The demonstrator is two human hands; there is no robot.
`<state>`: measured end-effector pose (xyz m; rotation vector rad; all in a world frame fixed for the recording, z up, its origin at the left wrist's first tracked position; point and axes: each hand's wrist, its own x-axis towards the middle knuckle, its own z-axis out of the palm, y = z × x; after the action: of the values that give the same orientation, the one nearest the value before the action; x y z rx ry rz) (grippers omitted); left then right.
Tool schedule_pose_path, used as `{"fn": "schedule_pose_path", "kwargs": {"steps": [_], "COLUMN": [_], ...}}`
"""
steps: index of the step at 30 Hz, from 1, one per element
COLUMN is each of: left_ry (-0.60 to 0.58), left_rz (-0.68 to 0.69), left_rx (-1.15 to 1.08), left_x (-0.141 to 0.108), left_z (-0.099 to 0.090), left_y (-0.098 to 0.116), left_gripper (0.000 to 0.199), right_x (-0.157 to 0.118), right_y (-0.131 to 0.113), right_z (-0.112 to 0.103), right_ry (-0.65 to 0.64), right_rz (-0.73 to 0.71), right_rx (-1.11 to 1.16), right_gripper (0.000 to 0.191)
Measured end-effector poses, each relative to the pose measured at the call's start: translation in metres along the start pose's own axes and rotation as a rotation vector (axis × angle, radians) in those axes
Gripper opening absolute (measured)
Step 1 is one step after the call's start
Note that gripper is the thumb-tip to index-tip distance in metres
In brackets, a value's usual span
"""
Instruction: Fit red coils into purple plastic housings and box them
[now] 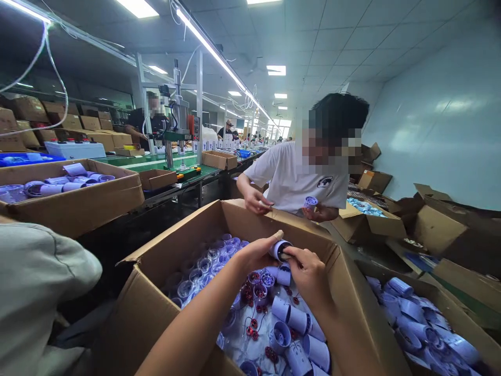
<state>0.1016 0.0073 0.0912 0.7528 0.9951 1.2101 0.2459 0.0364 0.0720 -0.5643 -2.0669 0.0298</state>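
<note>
My left hand [257,254] is closed around a short white plastic cylinder housing [277,249], its dark open end turned toward my right hand. The fingers of my right hand [307,267] are pinched together at that opening; whatever they hold is hidden. Both hands are over a large cardboard box [156,318]. Inside it, clear plastic cups [203,265] fill the left side, and white cylinder housings [297,319] lie on the right. Between them are small red parts with dark wires [253,329].
Across the box a person in a white shirt [284,175] holds a similar cylinder [310,202]. A box of white cylinders [426,326] stands at right, another box [90,201] at left. Behind runs a green conveyor bench [146,163] with a press machine [178,112].
</note>
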Motion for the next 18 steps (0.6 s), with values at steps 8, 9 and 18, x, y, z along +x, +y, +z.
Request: {"fn": "schedule_pose_path", "kwargs": {"steps": [8,9,18], "left_ry": [0.047,0.032,0.005], "left_rz": [0.015,0.013,-0.089], "left_rx": [0.085,0.101,0.315], "left_x": [0.005,0.004,-0.004], "left_z": [-0.003,-0.003,-0.002], "left_y": [-0.006,-0.006,-0.001], "left_gripper": [0.056,0.057,0.057], "right_x": [-0.002,-0.002,0.003], "right_y": [0.004,0.003,-0.009], "right_z": [0.001,0.001,0.002], "right_ry": [-0.182,-0.175,-0.035], "right_rz": [0.056,0.048,0.384], "right_rx": [0.017,0.033,0.283], "right_gripper": [0.028,0.029,0.019]}}
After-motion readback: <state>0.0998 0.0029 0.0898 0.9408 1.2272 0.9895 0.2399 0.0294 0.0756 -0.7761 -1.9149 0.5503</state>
